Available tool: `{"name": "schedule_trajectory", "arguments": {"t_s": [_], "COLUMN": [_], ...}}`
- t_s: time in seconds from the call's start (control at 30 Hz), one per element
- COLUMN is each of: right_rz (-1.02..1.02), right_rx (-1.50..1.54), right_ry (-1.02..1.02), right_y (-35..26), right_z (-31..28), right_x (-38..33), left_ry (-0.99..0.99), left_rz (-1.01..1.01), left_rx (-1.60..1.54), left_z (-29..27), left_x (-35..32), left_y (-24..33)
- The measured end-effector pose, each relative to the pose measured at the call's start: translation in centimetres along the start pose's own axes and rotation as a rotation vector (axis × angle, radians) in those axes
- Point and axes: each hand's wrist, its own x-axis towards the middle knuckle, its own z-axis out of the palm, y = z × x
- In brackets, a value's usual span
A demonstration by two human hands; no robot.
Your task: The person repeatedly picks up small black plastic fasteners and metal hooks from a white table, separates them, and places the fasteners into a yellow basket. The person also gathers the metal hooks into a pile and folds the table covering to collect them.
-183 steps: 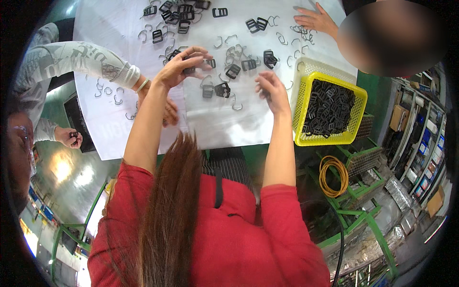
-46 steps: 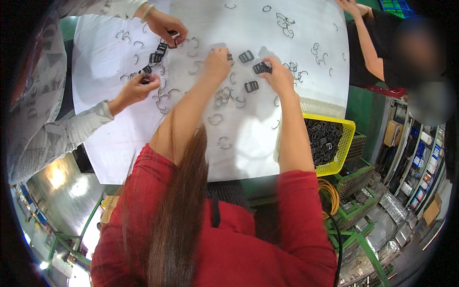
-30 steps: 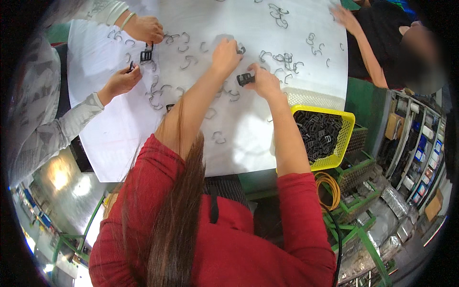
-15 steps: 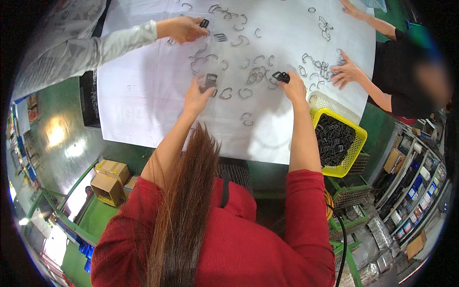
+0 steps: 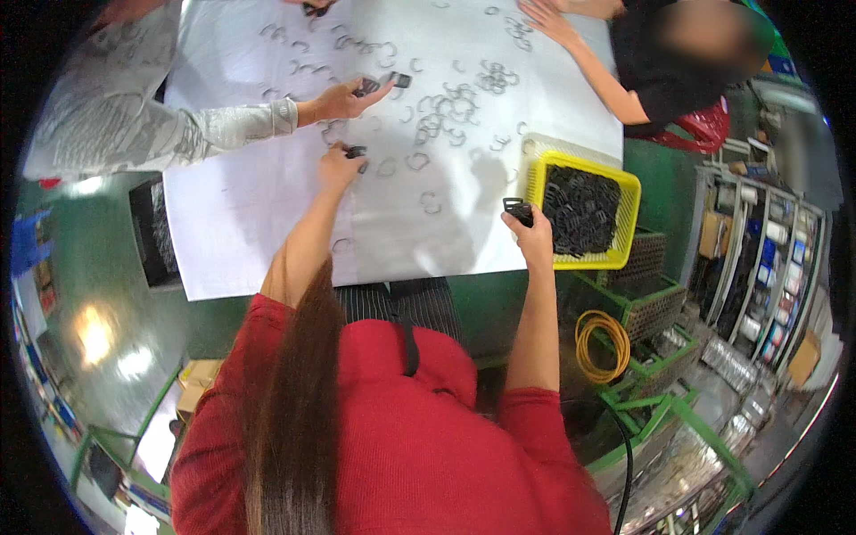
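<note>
Pinching a small black buckle (image 5: 515,210) right of centre, the right hand (image 5: 533,234) gripped its edges; looked light and stiff. Left hand (image 5: 339,167) closed on another buckle (image 5: 357,152) at upper centre.

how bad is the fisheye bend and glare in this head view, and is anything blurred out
Head view: the white table sheet has edges that bow strongly toward the dark circular rim; bright glare spots sit on the green floor at lower left; the co-worker's face at upper right is blurred; the right hand, its black buckle and the yellow basket read sharp.
</note>
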Motion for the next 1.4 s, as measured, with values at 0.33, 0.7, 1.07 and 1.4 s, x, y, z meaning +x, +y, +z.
{"name": "schedule_trajectory", "arguments": {"t_s": [0.33,0.7,1.07,1.4], "right_rz": [-0.005,-0.024,-0.232,-0.147], "right_rx": [-0.129,-0.270,-0.512,-0.592], "right_ry": [0.356,0.287,0.284,0.154], "right_y": [5.3,13.2,19.1,19.6], "right_z": [-11.8,-16.7,-14.9,-15.3], "right_x": [4.0,5.2,1.0,1.2], "left_ry": [-0.192,0.159,-0.043,0.181], "left_rz": [0.202,0.618,0.921,0.893], "left_rx": [-0.394,-0.364,0.487,0.427], "left_z": [1.9,12.1,20.4,22.3], "left_x": [-6.7,-10.4,-5.2,4.6], "left_y": [15.2,28.5,23.2,28.7]}}
